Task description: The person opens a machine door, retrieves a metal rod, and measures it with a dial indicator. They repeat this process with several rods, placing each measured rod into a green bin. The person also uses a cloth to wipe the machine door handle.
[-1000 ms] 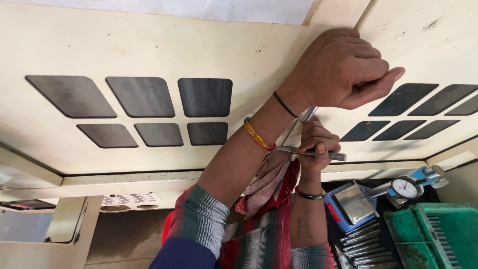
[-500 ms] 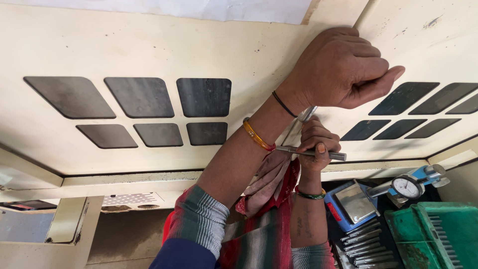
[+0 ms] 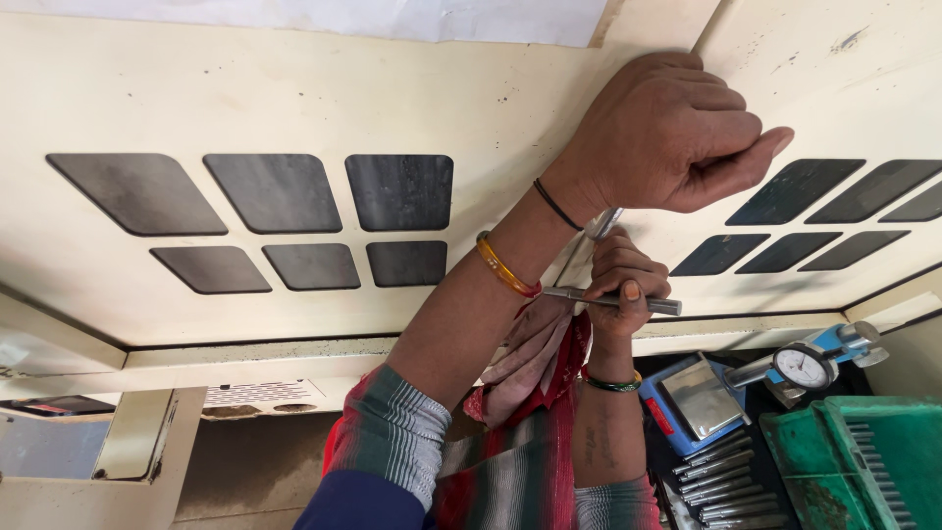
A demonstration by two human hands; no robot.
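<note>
The right hand [image 3: 620, 287] sits near the middle of the frame, a bit to the right. Its fingers pinch a thin metal rod [image 3: 610, 299], which lies flat and sideways against the big cream panel [image 3: 294, 108]. The rod is grey, smooth and straight, and both ends poke out of the hand.

Just above, the left hand [image 3: 677, 132] presses on the panel with its fingers curled into a tight fist (I cannot tell if anything is inside). A shiny metal bar [image 3: 601, 228] peeks out under its wrist.

I think the work is in the middle, since both hands are busy at that one spot. A dial gauge [image 3: 803, 365] and a green tray [image 3: 863, 451] wait at the lower right.
</note>
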